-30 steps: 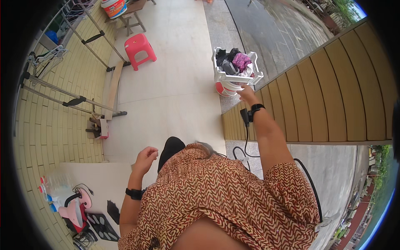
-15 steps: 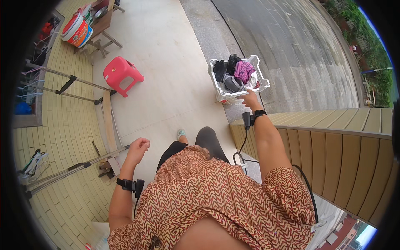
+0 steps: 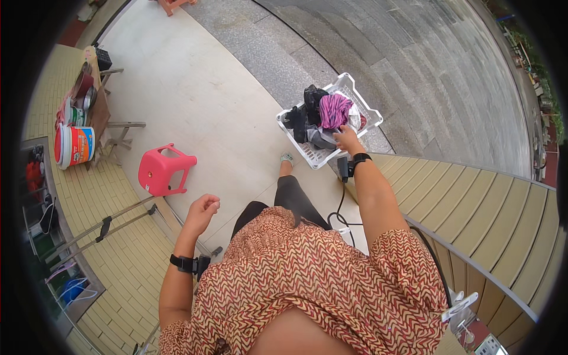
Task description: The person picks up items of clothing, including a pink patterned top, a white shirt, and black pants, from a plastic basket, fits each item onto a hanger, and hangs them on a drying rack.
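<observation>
A white plastic basket (image 3: 320, 157) with slatted sides stands ahead to my right. It holds a purple-and-black striped cloth (image 3: 335, 111), black clothing (image 3: 312, 97), a grey piece (image 3: 321, 139) and some white cloth. My right hand (image 3: 349, 141) is over the basket's near rim, its fingers extended by the striped and grey cloths. Whether the fingertips touch the fabric, I cannot tell. Loosely curled with nothing in it, my left hand (image 3: 203, 212) hangs before my body at the left. Both wrists carry black straps with small devices.
A pink plastic stool (image 3: 167, 170) stands left of my path. Beyond it, a wooden bench (image 3: 102, 112) bears a red-lidded bucket (image 3: 77, 145) and bowls. Metal rails (image 3: 121, 211) run along the tiled left wall; a slatted wall (image 3: 449, 195) lies right. A cable (image 3: 338, 207) hangs near my right arm.
My view has turned, so the stool and bench appear lower in the picture. My right hand has shifted from the basket's rim toward the clothes. My left hand stays loosely curled.
</observation>
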Tool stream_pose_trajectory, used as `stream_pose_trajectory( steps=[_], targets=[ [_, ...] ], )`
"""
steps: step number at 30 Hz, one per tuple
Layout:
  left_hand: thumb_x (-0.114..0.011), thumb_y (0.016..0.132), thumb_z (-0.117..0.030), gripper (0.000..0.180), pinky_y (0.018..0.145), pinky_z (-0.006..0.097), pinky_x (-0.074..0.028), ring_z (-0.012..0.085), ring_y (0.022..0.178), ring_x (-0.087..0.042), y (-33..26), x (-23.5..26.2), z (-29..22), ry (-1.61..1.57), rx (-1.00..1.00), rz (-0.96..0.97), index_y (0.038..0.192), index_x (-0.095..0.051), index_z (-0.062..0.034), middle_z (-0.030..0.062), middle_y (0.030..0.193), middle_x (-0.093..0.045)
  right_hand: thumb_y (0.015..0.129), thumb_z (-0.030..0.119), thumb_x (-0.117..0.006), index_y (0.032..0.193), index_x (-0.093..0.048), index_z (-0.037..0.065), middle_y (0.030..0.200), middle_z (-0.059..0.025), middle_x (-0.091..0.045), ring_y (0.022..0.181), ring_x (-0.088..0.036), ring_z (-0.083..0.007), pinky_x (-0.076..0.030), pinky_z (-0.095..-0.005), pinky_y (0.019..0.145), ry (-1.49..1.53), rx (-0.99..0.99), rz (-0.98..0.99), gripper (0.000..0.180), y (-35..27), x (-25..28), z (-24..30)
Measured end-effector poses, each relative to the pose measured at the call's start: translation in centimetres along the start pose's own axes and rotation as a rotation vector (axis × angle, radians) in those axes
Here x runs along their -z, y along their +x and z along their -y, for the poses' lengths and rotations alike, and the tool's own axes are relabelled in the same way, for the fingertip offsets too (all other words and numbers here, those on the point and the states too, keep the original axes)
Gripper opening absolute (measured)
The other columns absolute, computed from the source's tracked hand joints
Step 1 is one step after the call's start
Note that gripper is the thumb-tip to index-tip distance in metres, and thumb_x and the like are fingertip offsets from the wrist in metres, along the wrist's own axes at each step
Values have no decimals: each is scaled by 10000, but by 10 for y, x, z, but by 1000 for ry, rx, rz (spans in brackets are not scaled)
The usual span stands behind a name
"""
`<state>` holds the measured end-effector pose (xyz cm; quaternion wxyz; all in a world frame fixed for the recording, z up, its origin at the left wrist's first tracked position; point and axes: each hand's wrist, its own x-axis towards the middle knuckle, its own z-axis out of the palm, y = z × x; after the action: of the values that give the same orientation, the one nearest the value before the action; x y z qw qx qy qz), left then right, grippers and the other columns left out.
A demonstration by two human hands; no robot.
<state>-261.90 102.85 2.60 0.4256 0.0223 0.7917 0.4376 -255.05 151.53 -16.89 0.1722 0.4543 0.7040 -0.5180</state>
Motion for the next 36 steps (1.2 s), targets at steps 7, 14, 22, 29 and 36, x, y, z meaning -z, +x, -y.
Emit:
stream_pose_trajectory(
  steps=[7,14,22,29,36],
  targets=[
    [-568,832,-118,164,656,224,-442,85,694,-523,72,31,-67,2,-4,29,948,-567,-1,1,762,-563,686,210,-689,1171,-530,36,716,-112,-624,487,-573,-177,-459,-302,427,24,-75,-122,539,48,11,23],
    [-532,860,-95,148,701,224,-447,88,763,-534,130,77,-99,126,87,137,981,-552,-12,9,837,-566,664,255,-706,1132,-577,51,701,-107,-626,497,-574,-171,-466,-301,454,106,-162,-153,527,71,-8,32],
    [-557,845,-108,135,673,209,-425,70,736,-510,165,121,-144,196,2,197,939,-569,-12,-6,789,-561,623,175,-706,912,-666,-3,807,-127,-669,702,-639,-208,-498,-321,726,83,-67,-316,341,78,-26,17],
    [-561,842,-110,139,648,207,-423,58,709,-497,177,136,-168,233,-81,268,933,-572,-5,-7,787,-566,685,-13,-622,790,-647,4,663,-92,-633,525,-606,-154,-488,-250,442,527,-195,-458,109,45,1,54],
    [-554,843,-121,170,676,236,-449,89,730,-525,172,118,-206,313,-190,351,961,-571,1,8,799,-575,775,-15,-555,1030,-566,9,824,-66,-605,728,-619,-156,-512,-243,635,490,344,-93,257,-87,102,216]
  ],
)
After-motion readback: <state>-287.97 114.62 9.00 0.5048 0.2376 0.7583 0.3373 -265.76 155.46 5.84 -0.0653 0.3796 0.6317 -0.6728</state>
